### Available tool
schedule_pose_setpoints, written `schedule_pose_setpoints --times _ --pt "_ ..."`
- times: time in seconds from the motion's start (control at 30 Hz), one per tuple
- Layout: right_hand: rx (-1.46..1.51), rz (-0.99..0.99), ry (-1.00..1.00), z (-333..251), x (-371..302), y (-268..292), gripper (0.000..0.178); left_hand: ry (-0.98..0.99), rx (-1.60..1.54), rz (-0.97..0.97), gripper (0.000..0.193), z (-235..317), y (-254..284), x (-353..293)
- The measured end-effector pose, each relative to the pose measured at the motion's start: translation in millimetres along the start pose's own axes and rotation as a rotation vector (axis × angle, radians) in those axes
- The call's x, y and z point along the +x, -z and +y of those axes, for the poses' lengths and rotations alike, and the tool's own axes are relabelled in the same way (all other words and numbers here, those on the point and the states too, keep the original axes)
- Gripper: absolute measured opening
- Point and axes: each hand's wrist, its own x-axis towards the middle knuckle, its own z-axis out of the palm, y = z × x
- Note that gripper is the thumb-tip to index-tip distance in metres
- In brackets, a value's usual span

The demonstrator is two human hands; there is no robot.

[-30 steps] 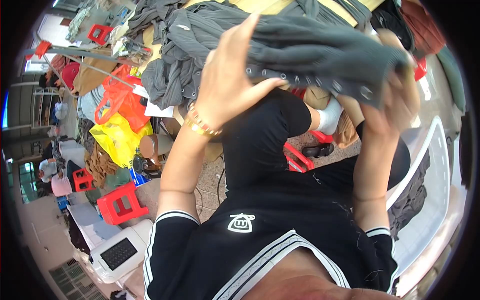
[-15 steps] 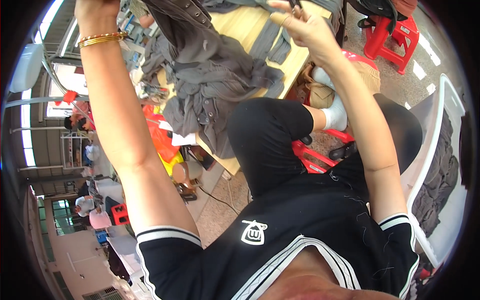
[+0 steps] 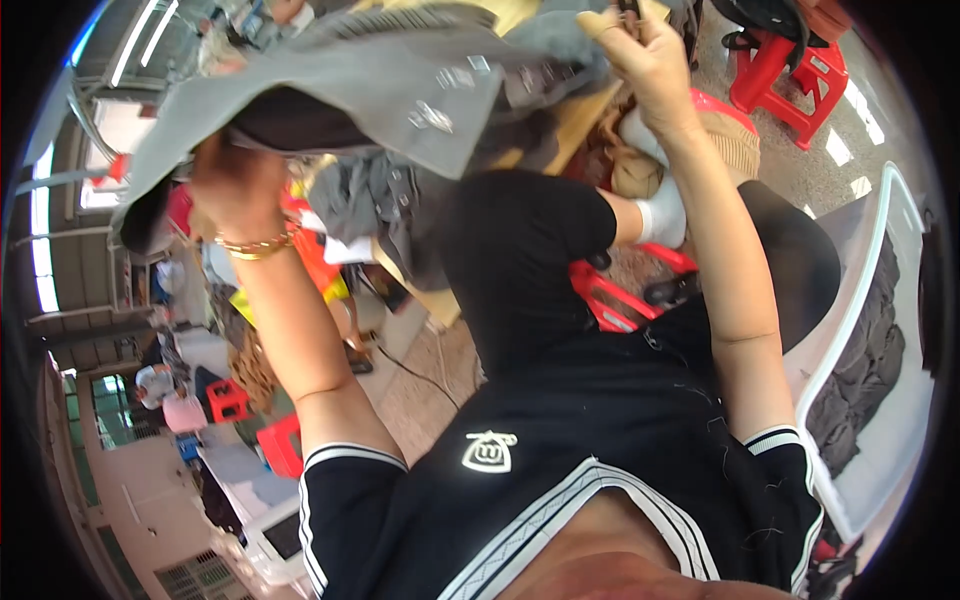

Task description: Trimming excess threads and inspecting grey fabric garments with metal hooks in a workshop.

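Grey garment [image 3: 340,70]: raised in the air at the far left and centre, above the near part of the table [image 3: 578,135], its body blurred; shiny metallic spots show near its lower right corner, and a dark inner side shows beneath.
Left hand [image 3: 237,190]: under the garment's lower edge at the far left, blurred and partly covered by cloth; whether its fingers are wide, narrow or gripping, I cannot tell.
Bracelets [image 3: 255,245]: gold-coloured, around the left wrist.
Right hand [image 3: 650,75]: raised at the far right of centre, just beside the garment's right end, fingers curled around a small dark tool; 1 fingertip wears a yellowish cover.
Dark tool [image 3: 628,12]: between the right hand's fingers, cut by the upper edge of the view, its kind unclear.
Grey cloth pile [image 3: 365,190]: below the lifted garment, left of the person's knee, at the table's near side.
White bin [image 3: 855,495]: on the right, beside the person, with dark grey cloth [image 3: 862,360] inside.
Red stool [image 3: 800,85]: far right, with dark and reddish-brown cloth on top.
Orange-red bag [image 3: 315,250]: left, beyond the left forearm.
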Motion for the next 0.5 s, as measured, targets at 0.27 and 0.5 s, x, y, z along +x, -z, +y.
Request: schedule_pose_setpoints --times 0.27,0.5 --pt "-0.246 -0.186 -0.199 42.2 -35.0 28.6 0.028 0.043 0.708 1.34 0.041 -81.4 56.3 -192.2" --pt "-0.278 -0.448 -0.327 59.7 -65.4 22.7 0.026 0.002 1.711 0.541 0.031 -139.9 -19.9 -99.9"
